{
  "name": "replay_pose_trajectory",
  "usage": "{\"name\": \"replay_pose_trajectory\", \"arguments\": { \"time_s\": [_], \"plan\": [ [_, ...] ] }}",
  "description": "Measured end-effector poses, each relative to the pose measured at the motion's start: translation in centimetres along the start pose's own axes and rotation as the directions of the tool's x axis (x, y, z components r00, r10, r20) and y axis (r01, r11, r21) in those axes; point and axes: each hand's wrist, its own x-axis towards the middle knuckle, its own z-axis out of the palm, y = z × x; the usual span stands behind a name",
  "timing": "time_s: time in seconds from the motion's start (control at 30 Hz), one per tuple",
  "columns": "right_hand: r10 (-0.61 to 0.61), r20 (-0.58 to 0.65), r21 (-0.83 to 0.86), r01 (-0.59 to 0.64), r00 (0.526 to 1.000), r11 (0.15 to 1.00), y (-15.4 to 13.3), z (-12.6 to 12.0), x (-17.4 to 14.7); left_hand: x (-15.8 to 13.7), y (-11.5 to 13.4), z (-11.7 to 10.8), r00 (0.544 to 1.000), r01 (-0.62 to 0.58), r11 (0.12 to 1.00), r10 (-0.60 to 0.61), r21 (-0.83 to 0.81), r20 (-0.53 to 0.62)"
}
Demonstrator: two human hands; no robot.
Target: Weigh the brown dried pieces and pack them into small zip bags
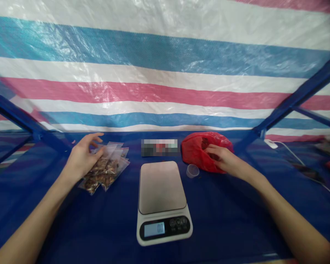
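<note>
At the left, my left hand (pixel 84 156) is over a pile of clear zip bags (pixel 110 167) filled with brown dried pieces. Its fingers are apart, the thumb close to the top bags. My right hand (pixel 219 156) reaches into the mouth of a red plastic bag (pixel 194 150). Its fingers are curled, their tips partly hidden at dark red contents (pixel 205 142). Between the hands lies a kitchen scale (pixel 162 189) with a bare plate, its display (pixel 154 230) reading 0.0. A small clear plastic cup (pixel 192 171) stands by the red bag.
Behind the scale is a blurred-out box-like item (pixel 159 147). Blue metal frame bars (pixel 280 99) slant at both sides of the blue tabletop (pixel 107 227). A striped plastic sheet (pixel 159 55) hangs behind. A white cable (pixel 294 157) runs along the right.
</note>
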Motion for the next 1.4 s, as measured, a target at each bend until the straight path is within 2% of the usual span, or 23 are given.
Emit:
{"name": "replay_pose_trajectory", "arguments": {
  "time_s": [0.07, 0.13, 0.37, 0.5, 0.6, 0.7, 0.87, 1.1, 1.23, 1.4],
  "plan": [
    [0.006, -0.01, -0.012, -0.006, 1.0, 1.0, 0.1, 0.1, -0.1, -0.1, -0.2, 0.1, 0.994, -0.094, 0.993, 0.098, 0.077, -0.049],
    [0.018, -0.033, -0.035, -0.019, 0.999, 0.999, 0.0, 0.2, -0.1, -0.4, 0.1, 0.1, 0.986, -0.128, 0.987, 0.138, 0.097, -0.095],
    [0.022, -0.114, -0.06, -0.029, 0.993, 0.998, -2.2, 0.2, -0.2, -0.9, 1.1, -0.9, 0.981, -0.076, 0.997, 0.078, 0.018, -0.179],
    [0.004, -0.028, 0.049, -0.003, 1.0, 0.999, -3.7, 0.1, 0.2, -0.8, 1.2, -1.2, 0.957, -0.082, 0.996, 0.091, 0.043, -0.275],
    [0.008, 0.042, 0.09, -0.012, 0.999, 0.996, -3.9, 0.3, 0.4, -0.8, 1.4, -1.2, 0.961, -0.074, 0.996, 0.086, 0.056, -0.263],
    [-0.003, 0.047, 0.081, -0.001, 0.999, 0.997, -3.6, 0.6, 0.3, -0.8, 1.5, -1.1, 0.96, -0.089, 0.995, 0.099, 0.047, -0.262],
    [0.0, 0.046, -0.049, 0.002, 0.999, 0.999, -3.9, 0.8, -0.1, -0.9, 1.3, -1.1, 0.959, -0.089, 0.995, 0.098, 0.044, -0.266],
    [0.074, 0.1, -0.216, -0.051, 0.992, 0.975, -3.7, -0.1, -0.7, -0.9, 0.7, -1.0, 0.966, -0.062, 0.997, 0.072, 0.049, -0.247],
    [0.073, 0.096, -0.275, -0.044, 0.993, 0.961, -3.0, 0.5, -1.0, -0.9, 0.6, -0.9, 0.97, -0.053, 0.997, 0.066, 0.06, -0.234],
    [0.044, 0.07, -0.334, -0.019, 0.997, 0.942, -3.9, 1.5, -0.9, -0.9, 0.8, -0.8, 0.973, -0.043, 0.998, 0.055, 0.056, -0.224]
  ]
}}
